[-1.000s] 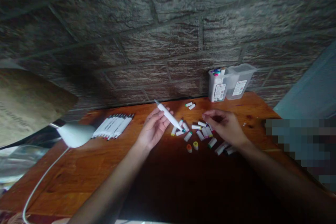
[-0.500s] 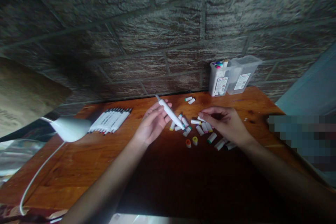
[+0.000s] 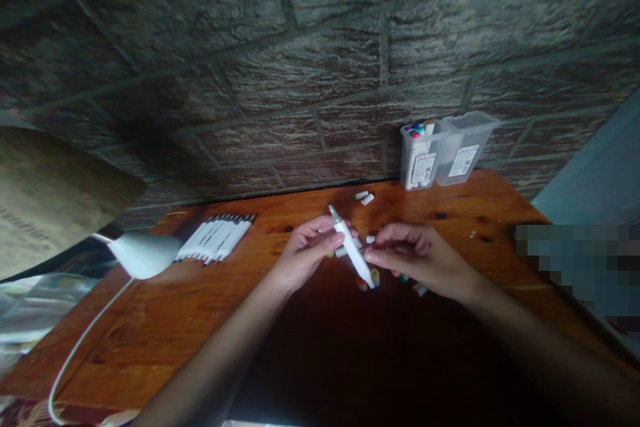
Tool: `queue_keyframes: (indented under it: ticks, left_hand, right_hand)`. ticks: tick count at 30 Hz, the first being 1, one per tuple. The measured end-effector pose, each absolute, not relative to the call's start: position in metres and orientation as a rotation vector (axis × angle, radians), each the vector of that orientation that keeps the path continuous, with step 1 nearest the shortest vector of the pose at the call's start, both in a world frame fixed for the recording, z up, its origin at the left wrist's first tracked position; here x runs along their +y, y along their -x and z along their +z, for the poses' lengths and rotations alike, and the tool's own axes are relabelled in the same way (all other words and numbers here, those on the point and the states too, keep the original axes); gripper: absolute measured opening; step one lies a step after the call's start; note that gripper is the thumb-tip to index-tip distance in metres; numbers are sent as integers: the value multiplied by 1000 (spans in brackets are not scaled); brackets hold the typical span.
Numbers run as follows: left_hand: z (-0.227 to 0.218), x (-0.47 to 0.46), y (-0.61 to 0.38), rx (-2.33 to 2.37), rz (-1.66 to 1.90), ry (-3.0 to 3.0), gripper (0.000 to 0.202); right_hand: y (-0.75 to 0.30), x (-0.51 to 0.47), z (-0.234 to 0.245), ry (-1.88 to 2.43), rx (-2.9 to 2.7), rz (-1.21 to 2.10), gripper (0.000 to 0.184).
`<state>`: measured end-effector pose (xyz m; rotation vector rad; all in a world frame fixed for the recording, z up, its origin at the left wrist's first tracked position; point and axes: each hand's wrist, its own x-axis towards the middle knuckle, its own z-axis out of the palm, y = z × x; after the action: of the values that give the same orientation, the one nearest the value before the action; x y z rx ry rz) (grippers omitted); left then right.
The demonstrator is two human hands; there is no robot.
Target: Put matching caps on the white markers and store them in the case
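My left hand is closed around the barrel of a white marker, which slants with its bare grey nib end up and its other end down toward the table. Close on the marker's right is my right hand, thumb and fingers drawn together; whatever they hold, if anything, I cannot make out. Beneath both hands lie loose marker caps, mostly covered now. A yellow-topped cap and an orange-topped cap show beside the marker's lower end, and a white cap peeks out by my right fingers.
Several capless white markers lie in a row at left, near a white lamp. Two caps rest toward the wall. A clear plastic case with some markers in one half stands at the back right. A stone-patterned wall closes off the back.
My left hand has moved right with the marker and tipped it more upright. My right hand has come left and nearer, from the cap pile to beside the marker.
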<state>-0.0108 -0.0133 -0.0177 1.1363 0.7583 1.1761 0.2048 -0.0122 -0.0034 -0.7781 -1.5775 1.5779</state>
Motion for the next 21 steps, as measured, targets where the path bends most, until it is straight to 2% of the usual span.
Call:
queue_keyframes:
  ticks: [5,9,12,16,21]
  left_hand:
    - [-25,-14,11,748,1130,-1237,20]
    - [-22,-13,14,836,1070,-1310,26]
    - [-21,-7,18,1106,1104,-1534,29]
    - [-30,7,17,1346,1164,-1872,20]
    - [-39,13,10,1411,995,-2152,17]
  right_hand:
    - [-199,-20,-4,746,-1528,1652,27]
    - [-202,-18,-4,729,-1471,1740,24]
    - [-209,-10,-2,717,-1383,1738,22]
    - [-216,2,-6,739,-1210,1675,33]
    - [-213,6,-14,735,-1169,1673,34]
